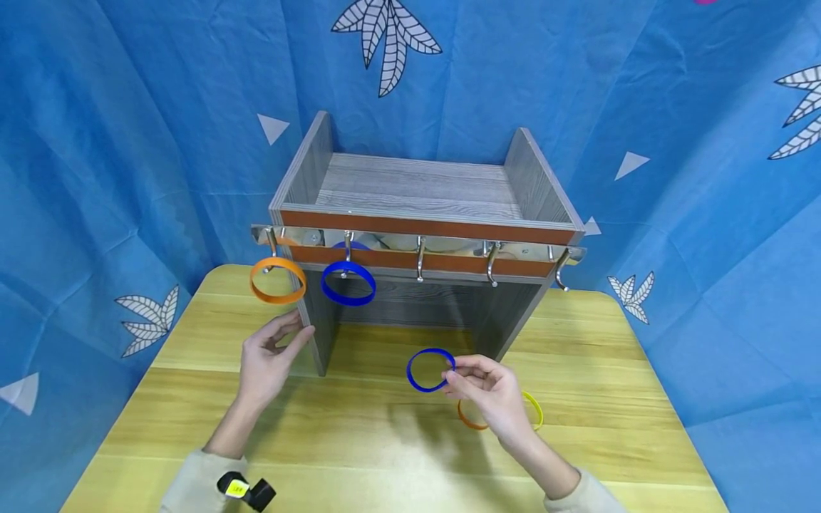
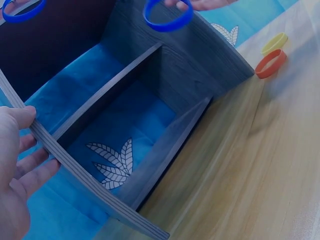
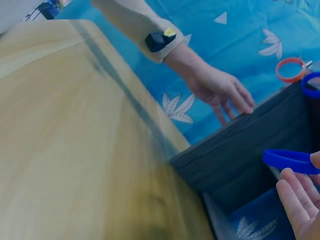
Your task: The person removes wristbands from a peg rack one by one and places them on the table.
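Observation:
My right hand [image 1: 490, 392] pinches a blue wristband [image 1: 410, 374] between thumb and fingers, over the table in front of the shelf. My left hand [image 1: 269, 360] holds the left side panel [image 2: 90, 175] of the grey wooden shelf, thumb on one face and fingers on the other. An orange wristband [image 1: 278, 299] hangs from the leftmost hook of the metal rail [image 1: 449, 244]. On the hook beside it hangs another blue wristband [image 1: 348, 301]. Beyond my right hand an orange wristband [image 2: 270, 64] and a yellow wristband [image 2: 274, 43] lie on the table, partly hidden by that hand in the head view.
Three further hooks, among them the middle hook [image 1: 420, 260], carry no band. The grey shelf [image 1: 417, 185] stands on a wood-grain table [image 1: 609, 427]. A blue leaf-print cloth [image 1: 192, 107] surrounds the back and sides.

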Motion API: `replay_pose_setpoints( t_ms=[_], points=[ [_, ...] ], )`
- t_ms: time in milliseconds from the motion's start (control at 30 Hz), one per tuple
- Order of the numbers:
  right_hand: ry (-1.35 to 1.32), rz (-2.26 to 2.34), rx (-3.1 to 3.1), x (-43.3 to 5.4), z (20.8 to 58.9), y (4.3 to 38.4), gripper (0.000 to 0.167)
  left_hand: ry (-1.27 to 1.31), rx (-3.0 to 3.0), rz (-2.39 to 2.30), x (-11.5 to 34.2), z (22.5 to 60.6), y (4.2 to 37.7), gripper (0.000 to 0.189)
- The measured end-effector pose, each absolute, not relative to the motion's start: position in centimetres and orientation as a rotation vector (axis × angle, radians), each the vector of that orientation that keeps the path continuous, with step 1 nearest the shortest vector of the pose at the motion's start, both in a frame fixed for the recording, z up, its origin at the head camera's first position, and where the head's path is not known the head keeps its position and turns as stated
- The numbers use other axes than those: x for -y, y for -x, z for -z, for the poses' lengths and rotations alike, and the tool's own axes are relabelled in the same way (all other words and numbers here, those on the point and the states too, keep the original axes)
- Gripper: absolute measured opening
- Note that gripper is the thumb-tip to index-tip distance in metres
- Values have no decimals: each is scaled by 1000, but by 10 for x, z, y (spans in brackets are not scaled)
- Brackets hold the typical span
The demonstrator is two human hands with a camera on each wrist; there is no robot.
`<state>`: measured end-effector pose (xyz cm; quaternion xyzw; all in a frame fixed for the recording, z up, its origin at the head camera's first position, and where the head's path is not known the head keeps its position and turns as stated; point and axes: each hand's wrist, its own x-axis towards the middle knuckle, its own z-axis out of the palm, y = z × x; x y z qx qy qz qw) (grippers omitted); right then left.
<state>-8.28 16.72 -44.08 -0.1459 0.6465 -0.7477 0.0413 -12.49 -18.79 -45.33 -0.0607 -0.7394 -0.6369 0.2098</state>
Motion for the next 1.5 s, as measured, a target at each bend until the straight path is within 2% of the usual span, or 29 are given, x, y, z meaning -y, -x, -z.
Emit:
replay_pose_setpoints(
  t_ms=[400, 600, 867, 1500],
  points=[
    [236, 2177, -1983, -173, 470, 86, 16, 158, 2064, 1777, 187, 453, 124, 27],
    [125, 2083, -1982, -175, 481, 82, 23, 145, 2078, 1766, 187, 453, 124, 27],
    [114, 2001, -1984, -179, 498, 77, 48, 152, 2076, 1761, 187, 453, 125, 26],
    [56, 1850, -2027, -178, 515, 83, 40, 159, 2068, 1767, 188, 453, 125, 26]
  ],
)
